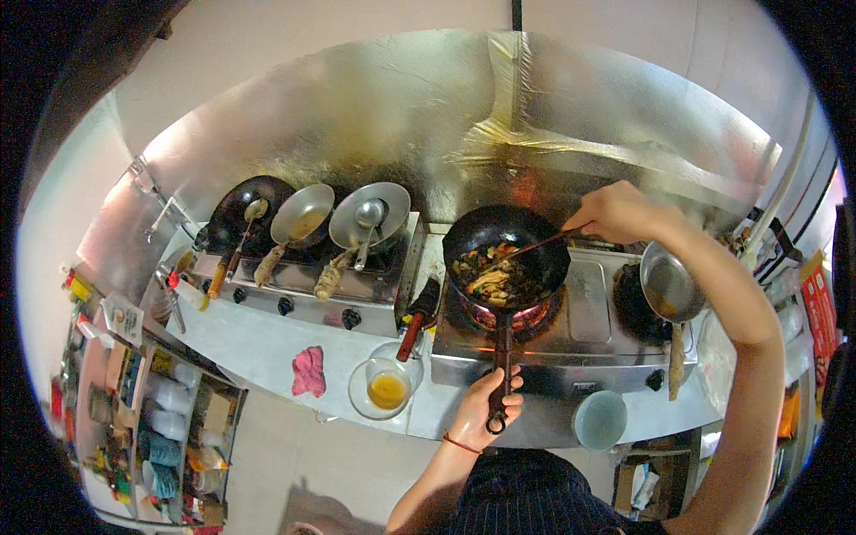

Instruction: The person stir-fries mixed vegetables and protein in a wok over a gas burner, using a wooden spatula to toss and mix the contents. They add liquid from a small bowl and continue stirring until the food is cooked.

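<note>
My left hand point(483, 409) grips the long handle of a black wok point(543, 267), which sits tilted over a lit burner point(535, 321) with a red-orange glow. In the wok lies stir-fried food point(493, 281), a mix of pale strips and dark and orange pieces. My right hand point(618, 212) is raised over the far right side of the wok. It holds wooden chopsticks point(543, 245), whose tips reach down into the food. Just left of the wok, a brush-like tool point(416, 324) with a red handle rests above two clear bowls, the nearer holding yellow liquid point(386, 391).
Several pans, including a steel pan point(304, 214), stand on a second stove point(281, 267) at left. A pink cloth point(308, 371) lies on the white counter point(247, 341). Another pan point(671, 284) rests on the right burner. A pale bowl point(600, 420) sits at the stove's front edge.
</note>
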A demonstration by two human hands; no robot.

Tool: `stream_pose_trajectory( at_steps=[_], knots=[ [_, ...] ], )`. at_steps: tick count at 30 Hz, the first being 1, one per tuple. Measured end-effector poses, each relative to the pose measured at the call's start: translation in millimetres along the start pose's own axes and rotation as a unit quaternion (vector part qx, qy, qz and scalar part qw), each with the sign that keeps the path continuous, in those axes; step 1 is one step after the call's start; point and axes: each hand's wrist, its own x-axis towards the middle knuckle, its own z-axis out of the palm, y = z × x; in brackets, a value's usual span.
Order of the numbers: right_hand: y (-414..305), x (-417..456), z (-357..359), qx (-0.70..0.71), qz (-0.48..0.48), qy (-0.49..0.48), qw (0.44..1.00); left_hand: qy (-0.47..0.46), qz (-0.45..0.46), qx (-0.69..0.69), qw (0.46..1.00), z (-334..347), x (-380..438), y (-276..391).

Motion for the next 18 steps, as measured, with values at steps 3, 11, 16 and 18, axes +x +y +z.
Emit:
stream_pose_trajectory(
  at_steps=[3, 11, 16, 18],
  knots=[
    [-24, -29, -40, -0.071, 0.010, -0.021, 0.997, 0.019, 0.004, -0.001, 1.000, 3, -1, 1],
    [-29, -9, 47, 0.016, -0.021, 0.024, 0.999, 0.015, 0.007, -0.001, 1.000, 6, 3, -3],
    [-32, -2, 65, 0.006, 0.075, 0.131, 0.989, 0.013, 0.011, 0.007, 1.000, 5, 2, -2],
    [-41, -31, 21, -0.044, 0.058, 0.110, 0.991, 0.010, 0.011, 0.003, 1.000, 1, 0, 1]
  ],
)
